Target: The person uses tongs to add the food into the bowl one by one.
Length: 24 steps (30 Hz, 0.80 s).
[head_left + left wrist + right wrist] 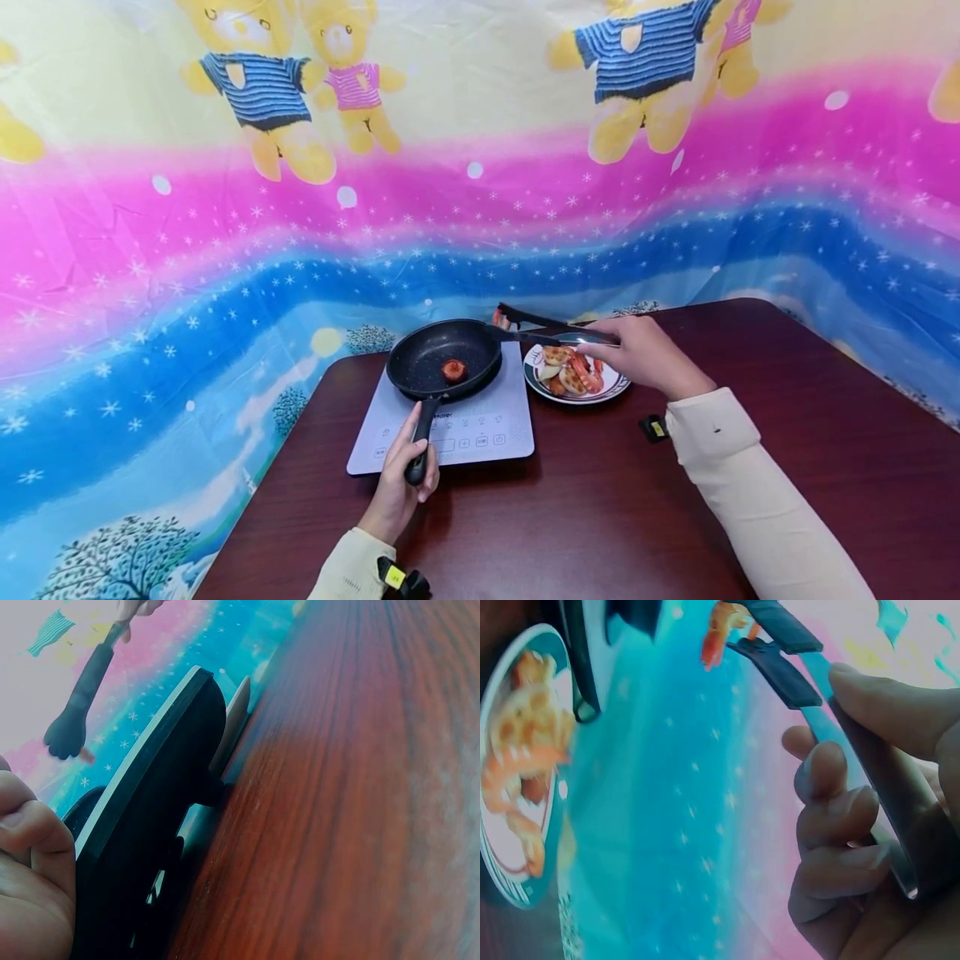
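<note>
In the head view my left hand [405,479] grips the black handle [423,442] of a frying pan [420,358], which sits over a white induction cooker [487,442]. One round, reddish-brown piece of food [453,371] lies in the pan. My right hand [648,354] holds a pair of tongs [900,795], thumb on one arm and fingers curled along the other. Their black tips pinch an orange shrimp [718,634], raised near the pan's right rim. Below the tongs stands a patterned plate [577,402] bearing shrimp [588,372] and browned slices [572,382].
A dark reddish wooden table [600,517] carries everything. Behind it hangs a bright cloth [480,225] with bears and snowflakes, close to the table's back and left edges. Black straps with yellow labels [395,577] are at both wrists.
</note>
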Each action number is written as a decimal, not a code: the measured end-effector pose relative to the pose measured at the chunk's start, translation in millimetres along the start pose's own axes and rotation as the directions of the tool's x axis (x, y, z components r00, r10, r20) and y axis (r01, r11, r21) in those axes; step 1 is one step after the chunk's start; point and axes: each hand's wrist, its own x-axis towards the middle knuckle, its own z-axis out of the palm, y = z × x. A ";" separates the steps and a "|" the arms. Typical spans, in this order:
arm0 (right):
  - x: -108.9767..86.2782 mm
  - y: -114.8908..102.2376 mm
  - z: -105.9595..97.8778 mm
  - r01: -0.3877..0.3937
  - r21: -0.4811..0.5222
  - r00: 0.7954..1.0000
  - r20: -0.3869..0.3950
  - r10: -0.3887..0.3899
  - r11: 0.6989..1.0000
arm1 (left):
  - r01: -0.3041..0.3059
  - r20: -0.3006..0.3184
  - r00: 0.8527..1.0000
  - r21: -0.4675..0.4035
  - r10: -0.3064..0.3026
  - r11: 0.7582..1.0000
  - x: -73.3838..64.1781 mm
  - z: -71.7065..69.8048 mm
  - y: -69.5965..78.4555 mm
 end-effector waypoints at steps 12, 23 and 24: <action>2.3 -22.8 30.3 0.012 0.005 0.995 0.096 -0.013 1.000 | 0.011 -0.002 1.000 -0.007 -0.011 1.000 -0.7 -0.1 0.6; 3.5 -16.4 26.1 0.011 -0.003 0.992 0.128 -0.011 1.000 | 0.008 -0.001 1.000 -0.016 -0.008 1.000 -0.7 0.6 0.1; 3.4 -16.0 25.7 0.011 -0.006 0.992 0.124 -0.010 1.000 | 0.008 -0.002 1.000 -0.017 -0.008 1.000 -0.8 0.6 0.1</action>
